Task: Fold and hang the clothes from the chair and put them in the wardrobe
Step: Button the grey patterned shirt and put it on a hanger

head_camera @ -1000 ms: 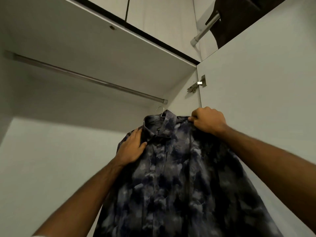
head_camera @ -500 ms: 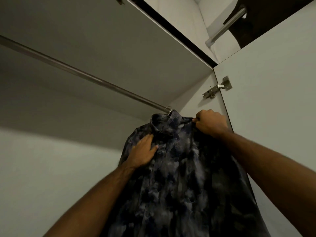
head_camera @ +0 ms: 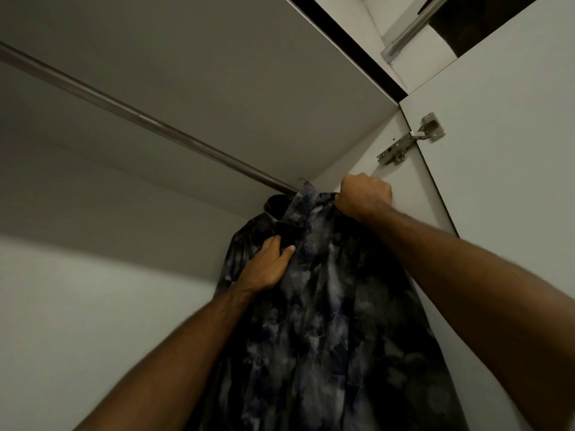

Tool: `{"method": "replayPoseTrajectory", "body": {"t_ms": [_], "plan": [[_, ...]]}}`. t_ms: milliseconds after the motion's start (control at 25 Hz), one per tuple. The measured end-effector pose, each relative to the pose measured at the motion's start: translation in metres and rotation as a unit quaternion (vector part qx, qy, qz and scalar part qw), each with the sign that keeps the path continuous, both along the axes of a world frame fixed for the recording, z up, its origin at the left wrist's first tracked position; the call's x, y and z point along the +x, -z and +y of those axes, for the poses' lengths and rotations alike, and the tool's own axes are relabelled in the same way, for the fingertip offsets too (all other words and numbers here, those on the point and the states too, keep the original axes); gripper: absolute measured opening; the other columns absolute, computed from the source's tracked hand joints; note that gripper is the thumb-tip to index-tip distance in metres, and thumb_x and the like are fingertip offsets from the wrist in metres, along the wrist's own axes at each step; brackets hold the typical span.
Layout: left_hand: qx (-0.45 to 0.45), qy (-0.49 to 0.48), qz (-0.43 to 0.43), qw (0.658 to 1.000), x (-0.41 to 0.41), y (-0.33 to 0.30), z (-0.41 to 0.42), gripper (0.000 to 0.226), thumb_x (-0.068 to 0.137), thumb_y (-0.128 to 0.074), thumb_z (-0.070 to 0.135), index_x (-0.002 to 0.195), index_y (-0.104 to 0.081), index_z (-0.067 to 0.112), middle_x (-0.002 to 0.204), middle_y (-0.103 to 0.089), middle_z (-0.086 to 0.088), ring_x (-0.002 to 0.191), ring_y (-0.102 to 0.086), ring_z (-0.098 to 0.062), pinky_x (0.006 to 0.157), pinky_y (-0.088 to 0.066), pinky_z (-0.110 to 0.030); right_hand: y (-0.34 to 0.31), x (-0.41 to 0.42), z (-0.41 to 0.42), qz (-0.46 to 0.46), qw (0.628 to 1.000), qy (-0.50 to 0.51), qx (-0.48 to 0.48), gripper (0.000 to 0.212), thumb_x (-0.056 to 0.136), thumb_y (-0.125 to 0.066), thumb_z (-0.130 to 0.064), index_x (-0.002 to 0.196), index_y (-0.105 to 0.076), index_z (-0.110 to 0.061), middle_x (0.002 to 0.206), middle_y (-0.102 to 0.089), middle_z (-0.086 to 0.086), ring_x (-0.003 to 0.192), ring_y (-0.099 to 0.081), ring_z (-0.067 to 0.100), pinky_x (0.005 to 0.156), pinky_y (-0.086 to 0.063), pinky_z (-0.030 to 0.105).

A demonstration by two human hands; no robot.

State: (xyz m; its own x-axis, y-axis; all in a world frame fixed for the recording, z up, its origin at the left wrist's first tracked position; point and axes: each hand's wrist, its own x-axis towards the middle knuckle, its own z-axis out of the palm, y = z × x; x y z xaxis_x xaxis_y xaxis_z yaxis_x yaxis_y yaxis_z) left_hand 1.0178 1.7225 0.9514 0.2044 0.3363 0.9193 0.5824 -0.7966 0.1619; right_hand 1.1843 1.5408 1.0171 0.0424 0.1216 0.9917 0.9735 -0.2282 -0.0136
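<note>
A dark blue-grey patterned shirt (head_camera: 329, 306) hangs on a hanger whose metal hook (head_camera: 299, 181) sits at the right end of the wardrobe rail (head_camera: 149, 122). My right hand (head_camera: 365, 194) grips the shirt's right shoulder near the collar, fingers curled into a fist. Lower down, my left hand (head_camera: 269, 264) rests on the shirt's front below the collar, with its fingers bent into the cloth. The hanger itself is hidden under the shirt.
The wardrobe's white back wall (head_camera: 93, 306) fills the left. A shelf (head_camera: 217, 73) lies just above the rail. The open door (head_camera: 513, 181) with its metal hinge (head_camera: 410, 140) stands close on the right. A second rail (head_camera: 410, 26) shows at the top right.
The shirt has risen toward the rail and the hook has reached the rail's right end. My left hand slid lower on the shirt front. The view tilted further up.
</note>
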Motion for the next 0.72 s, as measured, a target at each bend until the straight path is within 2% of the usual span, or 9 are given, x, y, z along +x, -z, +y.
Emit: {"method": "replayPoseTrajectory", "body": {"t_ms": [80,200,320,400,440,520,600,720], "plan": [[-0.010,-0.008,0.008,1.000,0.006,-0.001,0.006,0.071,0.104,-0.034,0.058,0.158,-0.025,0.013,0.164,-0.026,-0.011,0.148,-0.032,-0.030,0.119,-0.030,-0.051,-0.007,-0.003,0.004,-0.009,1.000,0.017,-0.014,0.021,0.099,-0.052,-0.028,0.106,-0.065,-0.012,0.111,-0.067,0.010,0.104,-0.065,0.031,0.077,-0.042,0.035],[0.000,-0.014,0.007,1.000,0.015,-0.001,0.011,0.061,0.103,-0.041,0.053,0.147,-0.036,0.011,0.153,-0.038,-0.014,0.137,-0.044,-0.033,0.112,-0.038,-0.051,-0.017,-0.004,0.002,-0.039,0.997,0.047,-0.050,0.018,0.100,-0.049,-0.028,0.100,-0.060,-0.014,0.097,-0.063,0.006,0.090,-0.059,0.027,0.078,-0.043,0.036],[0.018,-0.005,-0.014,1.000,0.021,0.005,0.018,0.037,0.101,-0.052,0.047,0.115,-0.043,0.014,0.120,-0.057,-0.009,0.113,-0.058,-0.032,0.097,-0.048,-0.051,-0.027,0.001,-0.008,-0.092,0.987,0.108,-0.080,0.023,0.101,-0.049,-0.033,0.110,-0.061,-0.015,0.093,-0.059,0.003,0.085,-0.053,0.025,0.080,-0.043,0.041],[0.013,0.017,-0.031,0.999,0.029,0.016,0.020,0.031,0.101,-0.053,0.047,0.097,-0.047,0.017,0.095,-0.060,-0.002,0.096,-0.061,-0.027,0.088,-0.051,-0.046,-0.030,0.005,-0.016,-0.111,0.982,0.124,-0.093,0.032,0.101,-0.052,-0.037,0.120,-0.062,-0.014,0.107,-0.064,0.008,0.088,-0.055,0.029,0.087,-0.046,0.046],[0.007,0.041,-0.040,0.998,0.034,0.022,0.019,0.032,0.102,-0.052,0.048,0.092,-0.050,0.017,0.090,-0.060,-0.001,0.090,-0.062,-0.025,0.085,-0.050,-0.044,-0.031,0.007,-0.020,-0.115,0.981,0.122,-0.095,0.034,0.101,-0.053,-0.039,0.122,-0.062,-0.013,0.113,-0.065,0.010,0.092,-0.058,0.030,0.090,-0.048,0.048],[0.005,0.091,-0.057,0.994,0.044,0.033,0.017,0.034,0.102,-0.054,0.044,0.085,-0.051,0.015,0.083,-0.060,-0.003,0.081,-0.060,-0.022,0.079,-0.049,-0.042,-0.029,0.012,-0.025,-0.112,0.984,0.105,-0.089,0.036,0.101,-0.055,-0.040,0.121,-0.061,-0.010,0.118,-0.064,0.014,0.099,-0.061,0.033,0.090,-0.049,0.048],[0.018,0.108,-0.067,0.992,0.050,0.039,0.017,0.032,0.102,-0.057,0.035,0.081,-0.045,0.015,0.076,-0.053,-0.003,0.072,-0.051,-0.018,0.071,-0.042,-0.039,-0.027,0.018,-0.029,-0.085,0.991,0.053,-0.085,0.033,0.103,-0.053,-0.038,0.114,-0.060,-0.008,0.120,-0.063,0.018,0.094,-0.057,0.033,0.087,-0.049,0.045],[0.047,0.091,-0.102,0.990,0.049,0.041,0.013,0.034,0.102,-0.057,0.030,0.076,-0.038,0.019,0.080,-0.045,0.003,0.075,-0.044,-0.014,0.069,-0.031,-0.033,-0.020,0.028,-0.037,-0.013,0.995,-0.055,-0.085,0.037,0.106,-0.049,-0.039,0.114,-0.058,-0.004,0.127,-0.060,0.024,0.104,-0.059,0.037,0.093,-0.049,0.044]]}}
